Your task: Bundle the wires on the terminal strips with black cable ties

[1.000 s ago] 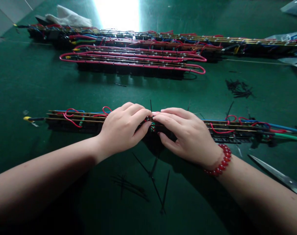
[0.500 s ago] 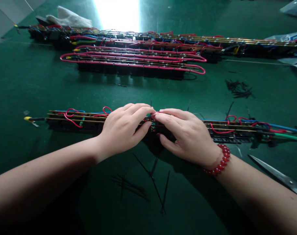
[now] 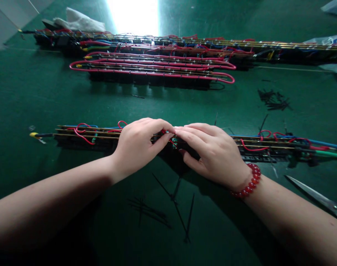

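A long black assembly with brass strips (image 3: 107, 136) lies across the table in front of me. My left hand (image 3: 142, 142) reaches over its middle, thumb and index fingertip pinched together on a short red wire (image 3: 164, 131). Red shows on both sides of that pinch, though the fingertips cover the exact grip. From the right, my right hand (image 3: 212, 149) rests over the same stretch with fingers extended and the thumb apart. Its index fingertip meets the left fingertips. Below the pinch a small green part (image 3: 174, 142) shows in the gap between the hands.
Black cable ties (image 3: 150, 211) are scattered nearer me, with another pile (image 3: 273, 99) at right. Scissors (image 3: 320, 197) lie beside my right forearm. Farther back are a red-cabled assembly (image 3: 157, 69), a longer brass-strip assembly (image 3: 282, 43) and a white cloth (image 3: 82, 20).
My left thumb and index finger have closed into a pinch; before, they were apart. The thin black tie upright between the hands no longer shows. My right hand has barely moved.
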Demonstrator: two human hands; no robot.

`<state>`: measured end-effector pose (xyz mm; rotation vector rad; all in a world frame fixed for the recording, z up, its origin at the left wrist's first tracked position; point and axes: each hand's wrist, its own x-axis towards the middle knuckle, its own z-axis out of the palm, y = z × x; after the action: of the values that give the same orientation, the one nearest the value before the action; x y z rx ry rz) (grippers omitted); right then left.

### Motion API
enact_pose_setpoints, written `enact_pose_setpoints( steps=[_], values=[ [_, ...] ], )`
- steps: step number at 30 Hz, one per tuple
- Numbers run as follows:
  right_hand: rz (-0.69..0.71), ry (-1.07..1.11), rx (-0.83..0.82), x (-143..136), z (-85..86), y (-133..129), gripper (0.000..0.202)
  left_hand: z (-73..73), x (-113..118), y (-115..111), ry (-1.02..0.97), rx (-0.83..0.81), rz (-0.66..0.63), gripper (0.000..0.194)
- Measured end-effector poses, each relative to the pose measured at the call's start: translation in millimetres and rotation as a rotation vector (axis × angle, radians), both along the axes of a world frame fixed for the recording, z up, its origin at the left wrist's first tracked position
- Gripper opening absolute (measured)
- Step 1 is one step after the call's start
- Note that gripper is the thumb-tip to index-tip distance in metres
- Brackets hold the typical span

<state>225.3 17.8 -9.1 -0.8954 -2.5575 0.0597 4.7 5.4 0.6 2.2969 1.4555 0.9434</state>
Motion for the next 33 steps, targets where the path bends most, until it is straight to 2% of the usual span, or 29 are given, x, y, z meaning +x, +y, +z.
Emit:
enact_pose_setpoints(
  steps=[8, 20, 25, 28, 31, 33],
  values=[
    [0.009, -0.04, 0.06, -3.3, 1.5, 1.3, 0.04, -1.9, 5.2, 2.8, -0.019, 0.075, 0.063, 0.014],
    [-0.005, -0.069, 0.073, -4.5, 4.5, 1.9, 0.037, 0.2, 7.8, 5.1, -0.081, 0.033, 0.085, 0.012],
    [-0.004, -0.059, 0.077, -3.7, 2.6, 2.1, 0.037, -3.4, 8.1, 5.2, -0.087, 0.057, 0.071, 0.012],
    [-0.003, -0.048, 0.077, -2.9, 0.1, 2.1, 0.039, -7.7, 6.6, 4.3, -0.051, 0.142, 0.06, 0.009],
    [-0.005, -0.045, 0.079, -1.6, -1.8, 1.9, 0.04, -10.0, 2.8, 2.9, -0.043, 0.229, -0.011, 0.007],
    [-0.007, -0.049, 0.078, -0.9, -2.1, 1.8, 0.04, -10.2, 0.1, 2.4, -0.003, 0.25, -0.065, 0.013]
  ],
)
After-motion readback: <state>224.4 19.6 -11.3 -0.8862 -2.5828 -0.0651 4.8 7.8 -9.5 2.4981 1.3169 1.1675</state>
